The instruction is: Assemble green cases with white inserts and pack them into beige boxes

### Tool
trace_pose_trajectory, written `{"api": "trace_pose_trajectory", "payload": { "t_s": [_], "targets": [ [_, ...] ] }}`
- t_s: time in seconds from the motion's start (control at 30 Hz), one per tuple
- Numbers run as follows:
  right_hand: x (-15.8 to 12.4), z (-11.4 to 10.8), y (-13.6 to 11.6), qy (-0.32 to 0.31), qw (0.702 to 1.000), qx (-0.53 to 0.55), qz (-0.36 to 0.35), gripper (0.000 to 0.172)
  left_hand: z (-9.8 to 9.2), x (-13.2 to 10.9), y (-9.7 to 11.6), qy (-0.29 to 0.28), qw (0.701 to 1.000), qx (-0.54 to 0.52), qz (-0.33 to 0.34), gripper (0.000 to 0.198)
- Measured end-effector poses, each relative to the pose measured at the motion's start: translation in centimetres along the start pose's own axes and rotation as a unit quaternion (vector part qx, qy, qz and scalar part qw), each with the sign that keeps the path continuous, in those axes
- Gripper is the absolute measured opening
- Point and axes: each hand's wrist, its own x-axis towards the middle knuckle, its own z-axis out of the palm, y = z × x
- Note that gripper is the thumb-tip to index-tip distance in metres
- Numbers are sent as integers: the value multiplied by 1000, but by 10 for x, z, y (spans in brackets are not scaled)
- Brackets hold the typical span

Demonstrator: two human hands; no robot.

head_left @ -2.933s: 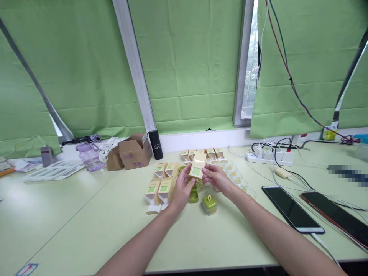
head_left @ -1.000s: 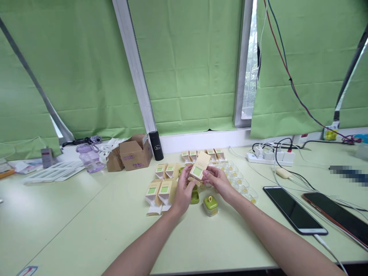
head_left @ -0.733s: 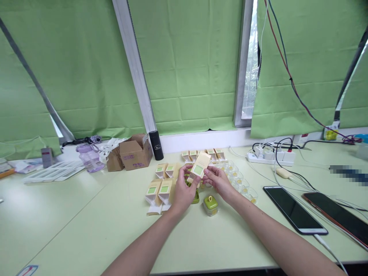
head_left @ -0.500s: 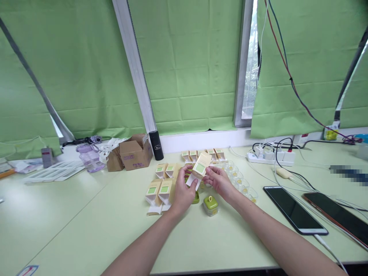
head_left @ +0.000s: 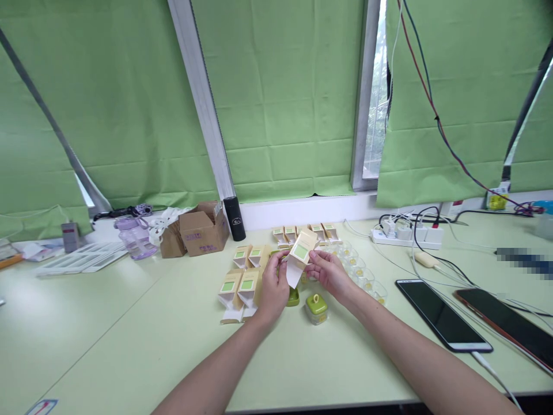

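Note:
Between both hands, raised over the table, is a small cream cardboard box point(head_left: 301, 248) with a green square on it. Its white end flap point(head_left: 294, 273) hangs open toward me. My left hand point(head_left: 275, 286) grips the box's left side; my right hand point(head_left: 327, 273) pinches its right edge. Below them stands a small clear jar with a green lid point(head_left: 317, 309) and a yellow ring on top. A green lid point(head_left: 293, 297) lies partly hidden beside my left hand. Several similar boxes point(head_left: 247, 285) with open flaps lie to the left, and clear cups point(head_left: 365, 278) sit behind my right hand.
More cream boxes point(head_left: 322, 233) line the back. A brown carton point(head_left: 203, 233), a black cylinder point(head_left: 234, 219) and a purple bottle point(head_left: 135, 237) stand back left. On the right are a power strip point(head_left: 407, 236), cables and two phones, one white-edged point(head_left: 443, 314), one brown-edged point(head_left: 507, 323).
My left thumb has moved off the white flap toward the side of the box, and the flap shows more fully. The box stays in nearly the same place.

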Motion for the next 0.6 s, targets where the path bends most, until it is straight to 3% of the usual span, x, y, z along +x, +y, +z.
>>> {"api": "trace_pose_trajectory", "payload": {
  "t_s": [0.4,0.6],
  "targets": [
    [-4,6,1,-20,999,-25,-9,49,2,5,4,23,999,-11,-23,23],
    [-3,6,-1,-8,1000,-10,-16,51,0,6,7,-24,997,-74,-22,46]
  ]
}}
